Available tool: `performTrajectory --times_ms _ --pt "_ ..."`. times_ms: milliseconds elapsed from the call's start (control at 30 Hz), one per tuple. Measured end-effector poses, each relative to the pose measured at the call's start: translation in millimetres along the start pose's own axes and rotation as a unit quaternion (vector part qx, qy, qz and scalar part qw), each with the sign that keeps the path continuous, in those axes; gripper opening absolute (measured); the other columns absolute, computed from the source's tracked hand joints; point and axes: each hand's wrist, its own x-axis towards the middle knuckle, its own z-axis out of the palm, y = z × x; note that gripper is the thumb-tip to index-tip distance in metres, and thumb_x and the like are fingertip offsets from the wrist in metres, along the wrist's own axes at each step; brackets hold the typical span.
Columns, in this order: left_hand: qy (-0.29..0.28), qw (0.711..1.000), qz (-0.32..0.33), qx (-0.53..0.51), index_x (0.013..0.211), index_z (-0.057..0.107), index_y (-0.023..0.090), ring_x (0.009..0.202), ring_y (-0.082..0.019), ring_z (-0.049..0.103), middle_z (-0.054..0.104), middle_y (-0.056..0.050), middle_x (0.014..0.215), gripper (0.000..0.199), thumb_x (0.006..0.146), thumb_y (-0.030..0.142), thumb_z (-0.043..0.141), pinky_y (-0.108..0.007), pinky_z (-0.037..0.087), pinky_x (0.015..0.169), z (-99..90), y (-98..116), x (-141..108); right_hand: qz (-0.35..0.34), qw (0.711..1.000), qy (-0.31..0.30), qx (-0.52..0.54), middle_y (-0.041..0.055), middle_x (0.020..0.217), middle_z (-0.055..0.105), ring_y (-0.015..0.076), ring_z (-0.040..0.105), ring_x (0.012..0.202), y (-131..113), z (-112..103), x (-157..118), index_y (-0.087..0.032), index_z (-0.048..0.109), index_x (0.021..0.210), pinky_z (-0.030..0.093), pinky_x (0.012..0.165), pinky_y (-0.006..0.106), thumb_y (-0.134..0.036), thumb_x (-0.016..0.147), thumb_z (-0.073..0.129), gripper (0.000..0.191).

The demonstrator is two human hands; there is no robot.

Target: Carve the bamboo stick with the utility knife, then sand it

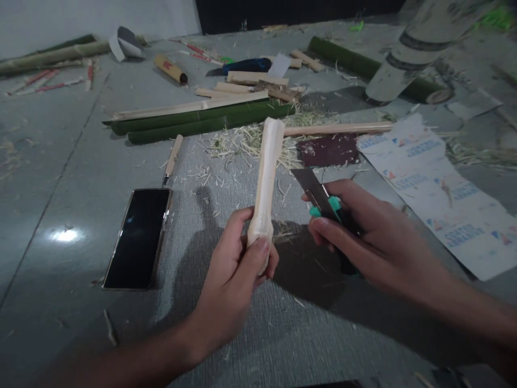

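Observation:
My left hand is closed around the lower end of a pale split bamboo piece, its thumb pressed on the front. The piece stands nearly upright, its hollow side facing me. To its right, my right hand grips a utility knife with a black and green handle. The knife's wide blade is out and points up and left toward the bamboo, with a gap between them. Fine shavings lie on the floor behind the bamboo piece.
A phone and a small wooden-handled tool lie at left. Green bamboo strips lie behind. At right are printed paper sheets, a dark red sheet and a large pale cylinder. A blue-handled knife lies farther back.

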Motion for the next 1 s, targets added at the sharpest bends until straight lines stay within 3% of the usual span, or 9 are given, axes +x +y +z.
performTrajectory --times_ms 467,600,733,833,1000 --pt "0.018 1.0 0.001 0.014 0.128 0.05 0.028 0.057 -0.008 0.044 0.058 0.006 0.073 0.02 0.109 0.032 0.052 -0.019 0.036 0.051 0.3 -3 -1 -0.01 1.0 0.012 0.01 -0.0083 0.071 0.06 0.0102 0.054 0.055 3 2 0 -0.03 0.055 0.11 0.044 0.056 0.024 -0.038 0.105 0.057 0.01" --pt "0.019 0.999 0.007 0.042 0.127 0.053 0.026 0.058 -0.008 0.042 0.053 0.005 0.073 0.019 0.109 0.031 0.051 -0.02 0.035 0.052 1.1 -1 -1 -0.004 1.0 0.015 0.014 -0.0068 0.073 0.062 0.0108 0.056 0.056 2 3 -2 -0.029 0.056 0.11 0.046 0.057 0.026 -0.04 0.104 0.058 0.012" --pt "0.032 0.998 0.005 0.054 0.124 0.053 0.028 0.057 -0.008 0.04 0.051 0.007 0.069 0.016 0.108 0.03 0.053 -0.019 0.034 0.051 -1.0 4 -1 0.027 0.993 0.1 0.048 -0.0049 0.075 0.065 0.0121 0.059 0.055 1 1 -6 -0.029 0.06 0.115 0.047 0.052 0.03 -0.039 0.101 0.063 0.017" --pt "0.054 0.996 0.004 0.07 0.108 0.055 0.026 0.055 -0.007 0.042 0.054 0.008 0.066 0.005 0.107 0.03 0.057 -0.019 0.035 0.051 -5.2 9 0 0.025 0.972 0.195 0.126 -0.0057 0.072 0.065 0.013 0.058 0.05 -3 -2 -5 -0.029 0.061 0.117 0.046 0.045 0.031 -0.031 0.099 0.065 0.018" --pt "0.09 0.994 0.004 0.059 0.088 0.07 0.02 0.056 -0.007 0.043 0.054 0.005 0.063 0.014 0.098 0.029 0.072 -0.019 0.034 0.052 -12.4 10 5 0.008 0.944 0.282 0.172 -0.0061 0.072 0.063 0.0139 0.059 0.049 -6 -3 3 -0.029 0.062 0.109 0.043 0.041 0.033 -0.02 0.095 0.066 0.018"
